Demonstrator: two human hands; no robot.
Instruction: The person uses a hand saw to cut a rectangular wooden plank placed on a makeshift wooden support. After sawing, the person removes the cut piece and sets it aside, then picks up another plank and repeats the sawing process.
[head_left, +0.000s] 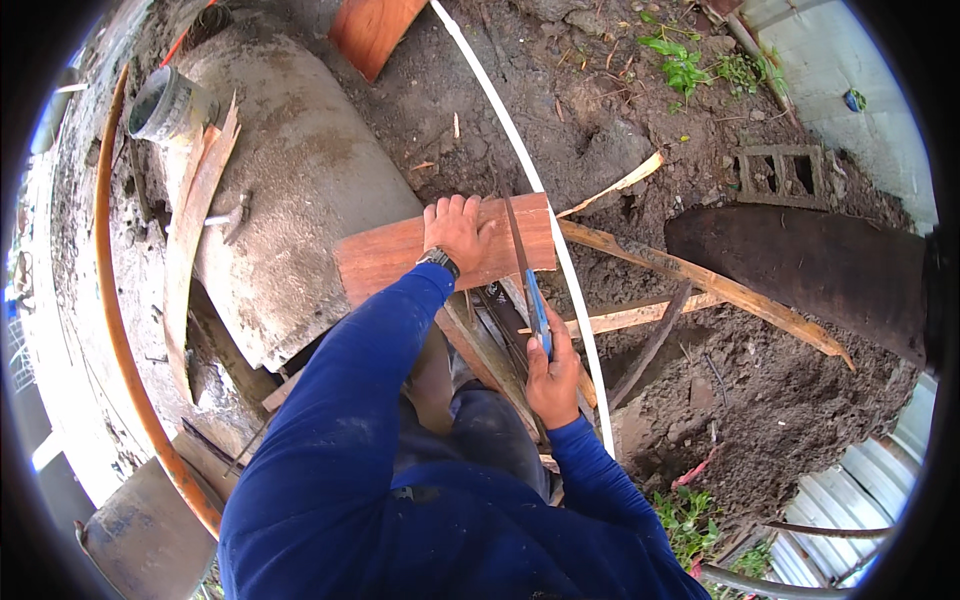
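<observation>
A reddish wooden board (390, 255) lies across the edge of a big concrete pipe (300, 180). My left hand (455, 228) presses flat on the board, fingers spread, with a watch on the wrist. My right hand (553, 375) grips the blue handle of a handsaw (527, 275). The saw's thin blade crosses the board near its right end. A knee in dark trousers (470, 400) sits under the board.
A hammer (232, 215) and a grey bucket (170, 105) rest on the pipe. A long white pipe (560, 260) runs across the dirt. Wooden slats (700, 285), another reddish board (372, 30), a hollow block (782, 175) and a dark curved sheet (800, 260) lie around.
</observation>
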